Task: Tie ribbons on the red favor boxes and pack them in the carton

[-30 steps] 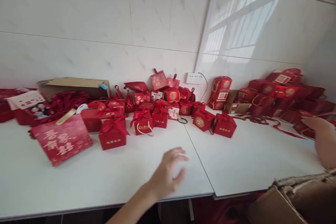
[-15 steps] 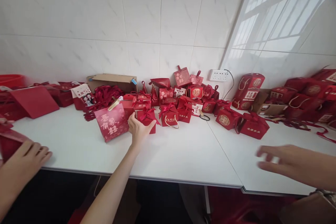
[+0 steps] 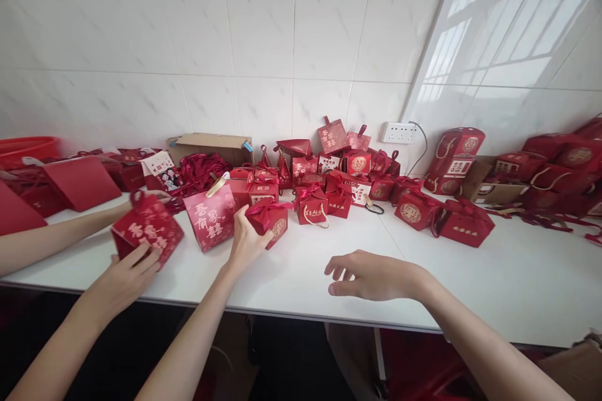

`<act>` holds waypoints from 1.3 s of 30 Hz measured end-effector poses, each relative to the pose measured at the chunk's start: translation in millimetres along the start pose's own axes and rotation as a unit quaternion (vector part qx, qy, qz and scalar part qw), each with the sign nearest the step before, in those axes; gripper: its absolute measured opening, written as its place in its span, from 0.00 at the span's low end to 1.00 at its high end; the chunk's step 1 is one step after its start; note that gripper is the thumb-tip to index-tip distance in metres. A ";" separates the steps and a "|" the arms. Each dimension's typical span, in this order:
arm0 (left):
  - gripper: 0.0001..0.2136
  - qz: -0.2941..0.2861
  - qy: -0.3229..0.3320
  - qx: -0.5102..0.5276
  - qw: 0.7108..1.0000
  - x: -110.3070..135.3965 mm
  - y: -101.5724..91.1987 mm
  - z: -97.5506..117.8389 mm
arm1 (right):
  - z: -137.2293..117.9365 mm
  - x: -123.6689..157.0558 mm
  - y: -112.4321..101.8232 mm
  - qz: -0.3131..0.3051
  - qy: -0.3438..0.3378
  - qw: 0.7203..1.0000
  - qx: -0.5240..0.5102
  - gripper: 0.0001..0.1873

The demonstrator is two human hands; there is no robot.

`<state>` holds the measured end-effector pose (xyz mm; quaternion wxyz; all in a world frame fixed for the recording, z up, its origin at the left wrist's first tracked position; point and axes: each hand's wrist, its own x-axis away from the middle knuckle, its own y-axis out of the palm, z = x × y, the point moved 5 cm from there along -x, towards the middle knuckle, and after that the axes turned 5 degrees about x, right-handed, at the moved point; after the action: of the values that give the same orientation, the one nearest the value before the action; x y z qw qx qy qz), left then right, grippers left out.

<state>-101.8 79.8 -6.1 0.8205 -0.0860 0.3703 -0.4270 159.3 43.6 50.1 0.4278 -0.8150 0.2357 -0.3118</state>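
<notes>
My left hand (image 3: 248, 241) has its fingers and thumb around the left side of a small red gift box (image 3: 277, 230) topped with a ribbon bow. The box sits tilted at the white table, its gold round print turned to the right. Just left of that hand stands a larger pink-red gift box (image 3: 209, 216) with white lettering and a gold handle. Over the table to the right hovers my right hand (image 3: 369, 276), fingers loosely bent and apart, holding nothing. Beyond it, a red gift box with a rope handle (image 3: 313, 208) stands nearest.
A co-worker's hand (image 3: 126, 276) holds a lettered red box (image 3: 148, 232) at the left; their other hand (image 3: 157, 196) reaches behind it. Many red boxes line the wall. A cardboard box (image 3: 207, 140) stands behind heaped ribbons (image 3: 202, 169). A power strip (image 3: 399, 133) hangs on the wall.
My right hand has moved left across the table. The bow-topped box in my left hand has turned, showing its round print. The co-worker's box has come further into view from the left.
</notes>
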 end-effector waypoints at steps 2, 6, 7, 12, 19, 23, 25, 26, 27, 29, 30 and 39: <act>0.38 -0.086 0.029 0.052 0.995 8.4 -4.5 1.9 | 7.9 6.2 -1.9 0.038 0.006 0.999 -0.036 0.21; 0.39 -0.314 0.074 0.198 0.926 36.1 3.8 29.1 | 26.2 15.8 -6.7 0.159 0.039 0.983 -0.087 0.20; 0.40 -0.356 0.077 0.220 0.905 42.9 7.5 38.3 | 30.6 16.9 -5.6 0.191 0.050 0.976 -0.096 0.21; 0.42 -0.470 0.070 0.262 0.840 68.5 24.5 69.9 | 43.0 18.0 18.7 0.269 0.059 0.947 -0.164 0.23; 0.30 -0.273 -0.045 0.307 0.911 78.8 9.8 56.5 | 29.3 43.3 37.0 0.469 0.008 0.878 -0.097 0.20; 0.23 -0.194 -0.140 0.160 0.958 88.0 2.9 59.7 | -7.9 39.1 40.9 0.501 -0.115 0.857 0.037 0.21; 0.21 -0.222 -0.130 0.152 0.954 94.8 3.5 69.1 | -22.6 30.7 45.4 0.487 -0.158 0.854 0.095 0.22; 0.20 -0.228 -0.120 0.156 0.954 98.0 2.4 72.9 | -26.9 26.4 48.0 0.481 -0.166 0.852 0.122 0.22; 0.19 -0.233 -0.107 0.160 0.953 101.1 0.6 75.5 | -29.0 22.7 50.5 0.478 -0.166 0.850 0.145 0.20; 0.19 -0.256 -0.075 0.162 0.950 105.8 -3.3 78.6 | -28.5 18.2 55.0 0.482 -0.158 0.844 0.175 0.14; 0.19 -0.274 -0.057 0.158 0.947 106.5 -4.9 79.5 | -27.0 17.5 56.9 0.485 -0.155 0.841 0.182 0.13; 0.10 -0.278 0.145 0.055 0.948 49.3 10.8 119.5 | -40.6 26.5 68.1 0.553 -0.143 0.789 0.229 0.12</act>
<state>4.3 27.8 47.6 0.6098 -0.0776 0.4228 -0.6659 140.9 -31.6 18.6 0.7299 -0.4592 0.5036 0.0534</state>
